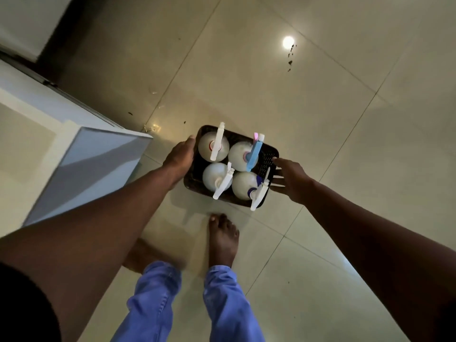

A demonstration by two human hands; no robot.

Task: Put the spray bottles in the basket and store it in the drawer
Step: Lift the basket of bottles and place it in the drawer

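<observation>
A dark perforated basket (267,157) is seen from above over the tiled floor, holding several white spray bottles. One bottle has a blue and pink trigger (255,153); the others have white triggers (217,141). My left hand (179,157) grips the basket's left rim, thumb over the edge. My right hand (292,180) is at the basket's right side with its fingers spread, the fingertips touching the wall and rim. I cannot tell whether the basket rests on the floor. A white pulled-out drawer (81,169) juts out at the left, just beside my left forearm.
A white cabinet top (27,134) runs along the left edge. My bare feet (223,239) and blue trouser legs stand directly behind the basket. Glossy beige floor tiles (320,119) stretch ahead and to the right, with dark specks and a lamp reflection.
</observation>
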